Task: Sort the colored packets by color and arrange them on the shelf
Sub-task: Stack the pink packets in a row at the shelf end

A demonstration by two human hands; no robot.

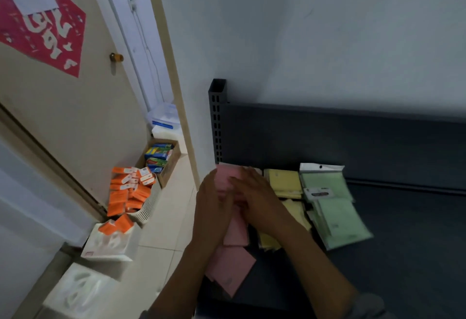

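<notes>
Both hands meet over the pink packets (238, 234) at the left end of the shelf (403, 255). The left hand (214, 207) lies flat along the pile's 9 o'clock edge with its fingers straight, and the right hand (254, 196) lies across the top from 3 o'clock, fingers laid over the pink. The frame is motion-blurred here, so I cannot tell whether the right fingers pinch a packet or only press on it. The pose looks like squaring: one hand acts as a fence and the other pushes the pile up against it, probably so the pink column sits straight against the shelf's perforated upright (216, 121).

More pink packets run toward 6 o'clock under the forearms, the nearest one skewed and overhanging the front edge (likely the next to be tidied).

At 3 o'clock of the hands lies a column of yellow packets (283, 183), touching or just beside the pink. Beyond them at 3 o'clock lie the green packets (338, 212), clear-sleeved with white header cards, fanned loosely, not stacked. The colours are already separated into three groups; what remains, by my reading, is straightening.

Off the shelf at 9 o'clock, the floor holds a white basket of orange packs (131, 192), a cardboard box of blue and green cartons (158, 157), and white tissue packs (108, 245) near a door.
</notes>
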